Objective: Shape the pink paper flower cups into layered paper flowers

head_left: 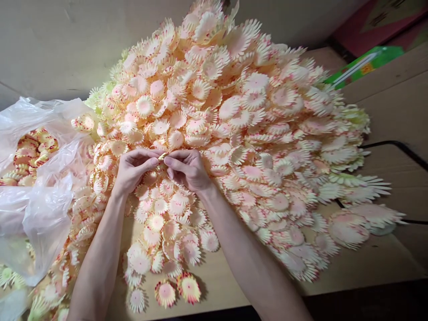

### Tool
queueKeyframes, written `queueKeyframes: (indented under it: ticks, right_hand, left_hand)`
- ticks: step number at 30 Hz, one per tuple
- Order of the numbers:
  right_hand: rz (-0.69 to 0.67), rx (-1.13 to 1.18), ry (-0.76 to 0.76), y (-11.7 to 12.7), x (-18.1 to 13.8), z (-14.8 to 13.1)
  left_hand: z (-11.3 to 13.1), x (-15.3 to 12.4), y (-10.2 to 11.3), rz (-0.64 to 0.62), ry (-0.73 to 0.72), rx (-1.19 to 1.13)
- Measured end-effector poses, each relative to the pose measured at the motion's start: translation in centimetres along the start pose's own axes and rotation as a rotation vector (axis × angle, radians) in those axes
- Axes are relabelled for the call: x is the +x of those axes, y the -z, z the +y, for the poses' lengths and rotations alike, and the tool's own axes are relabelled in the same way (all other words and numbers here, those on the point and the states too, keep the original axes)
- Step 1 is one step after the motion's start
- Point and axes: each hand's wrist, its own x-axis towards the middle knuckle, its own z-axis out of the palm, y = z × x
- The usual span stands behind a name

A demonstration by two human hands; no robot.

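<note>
My left hand (132,173) and my right hand (190,168) meet over the front of a large heap of fringed petal discs (230,107), which look like artificial flower layers. Between both sets of thumbs and fingertips is a small pale yellow petal piece (162,156), narrow and edge-on. Most of it is hidden by the fingers. Below the hands, a smaller cluster of cream and pink discs (177,205) spreads over the tabletop. Two discs with deeper red edges, one on the left (165,293) and one on the right (188,288), lie nearer the front edge.
Clear plastic bags (50,209) with more discs are at the left. A cardboard sheet (388,102) stands at the right, with a green packet (368,64) by its top edge. Black rods (401,147) poke out beside the heap. The wooden tabletop (368,267) ends in front.
</note>
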Motion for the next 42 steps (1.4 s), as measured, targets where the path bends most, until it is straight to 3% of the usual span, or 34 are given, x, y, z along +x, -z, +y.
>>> queueKeyframes:
  ticks: [8,15,24,29,36,42]
  right_hand:
    - [0.015,0.001,-0.010,0.2,0.0,0.3]
    - [0.017,0.018,-0.025,0.3,0.1,0.0]
    - [-0.047,0.238,0.055,1.0,-0.2,-0.9]
    - [0.075,0.218,0.079,1.0,-0.1,-1.7]
    - [-0.031,0.047,0.031,0.5,0.0,-0.6]
    - [0.057,0.009,0.065,-0.1,0.1,0.2]
  left_hand:
    - [0.0,0.0,-0.1,-0.009,-0.007,-0.017]
    - [-0.1,0.1,-0.1,0.093,0.065,-0.028]
    - [-0.2,0.5,-0.6,0.128,0.087,-0.128]
    - [0.0,0.5,-0.5,0.163,0.055,-0.142]
    - [-0.3,0.3,-0.2,0.094,0.049,-0.054]
    - [-0.1,0.0,-0.1,0.030,0.009,0.026]
